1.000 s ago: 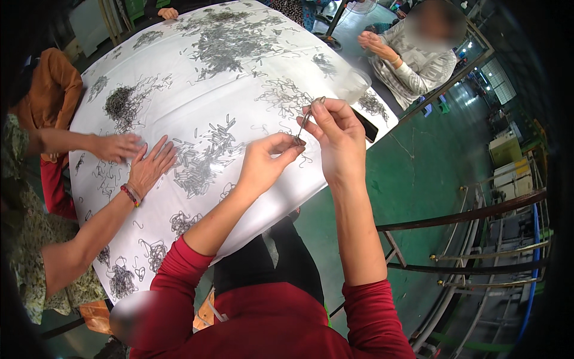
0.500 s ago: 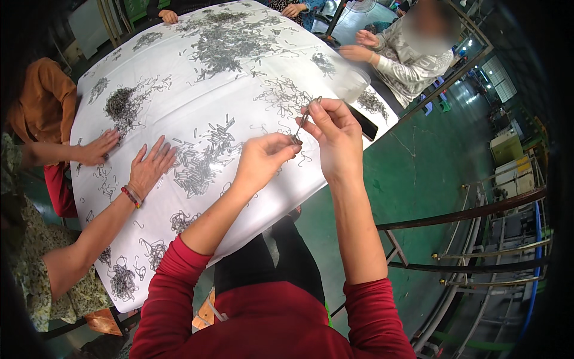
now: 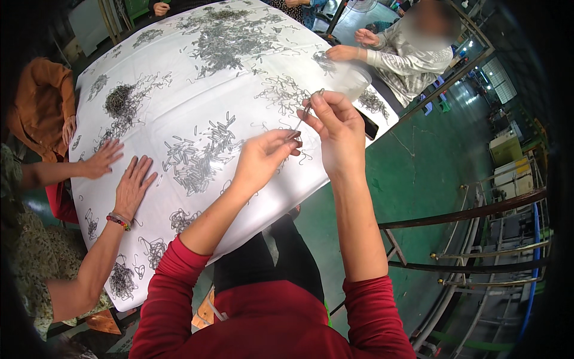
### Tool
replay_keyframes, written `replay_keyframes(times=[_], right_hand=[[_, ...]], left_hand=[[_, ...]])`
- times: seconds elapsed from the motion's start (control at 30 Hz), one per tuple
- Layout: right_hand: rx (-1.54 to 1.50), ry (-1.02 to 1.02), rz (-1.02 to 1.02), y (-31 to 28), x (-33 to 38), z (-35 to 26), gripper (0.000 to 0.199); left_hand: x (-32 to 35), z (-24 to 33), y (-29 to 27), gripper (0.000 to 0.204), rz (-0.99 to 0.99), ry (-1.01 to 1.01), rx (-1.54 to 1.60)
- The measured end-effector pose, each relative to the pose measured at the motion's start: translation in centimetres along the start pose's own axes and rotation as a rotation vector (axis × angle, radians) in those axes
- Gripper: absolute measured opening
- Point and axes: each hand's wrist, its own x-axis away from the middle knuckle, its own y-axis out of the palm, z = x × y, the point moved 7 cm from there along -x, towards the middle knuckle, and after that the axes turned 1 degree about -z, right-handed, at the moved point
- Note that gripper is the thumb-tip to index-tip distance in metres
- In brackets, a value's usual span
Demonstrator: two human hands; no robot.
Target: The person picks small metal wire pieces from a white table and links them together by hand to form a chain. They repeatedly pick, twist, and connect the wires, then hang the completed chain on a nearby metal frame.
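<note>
Above the near right part of a white-covered table (image 3: 236, 105), my right hand (image 3: 339, 134) pinches a thin dark wire hook (image 3: 304, 115) between thumb and fingers. My left hand (image 3: 260, 158) is lower and closer to me, its thumb and fingertips closed at the hook's lower end. The fingers partly hide the hook, so its exact shape is unclear. Past my hands lies a loose spread of curved wire hooks (image 3: 280, 91). Left of my left hand is a heap of short, straight grey metal pieces (image 3: 200, 164).
A co-worker's two hands (image 3: 133, 190) rest on the cloth at the left. Another person (image 3: 406, 57) works at the far right, beside a translucent tub (image 3: 353, 84) and a dark phone (image 3: 366, 124). A large pile (image 3: 224, 45) covers the far end. Metal racks (image 3: 478, 263) stand at the right.
My hands stay almost in place, the right raised slightly. The co-worker's hands at the left have drawn back from the grey pieces and hook pile. The person at far right has reached toward the table.
</note>
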Motion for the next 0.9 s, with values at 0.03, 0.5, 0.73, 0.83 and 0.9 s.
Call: replay_keyframes(times=[0.03, 0.5, 0.73, 0.83, 0.9], right_hand=[[-0.002, -0.006, -0.008, 0.1, 0.0, 0.0, 0.016], [0.010, -0.016, 0.002, 0.1, -0.5, 0.0, 0.017], [0.012, -0.038, -0.017, 0.0, -0.5, -1.0, 0.017], [0.022, -0.053, -0.004, -0.2, -0.4, -1.4, 0.017], [0.031, -0.058, 0.008, -0.5, -0.4, -1.7, 0.016]], left_hand=[[0.0, 0.0, -0.1, 0.027, 0.001, 0.006, -0.001], [-0.3, -0.6, -0.4, 0.029, -0.013, 0.006, 0.016], [-0.4, -0.5, 0.2, 0.038, -0.050, 0.049, -0.060], [-0.4, -0.4, 0.5, 0.042, -0.069, 0.081, -0.080], [-0.4, -0.7, 0.6, 0.043, -0.077, 0.067, -0.107]])
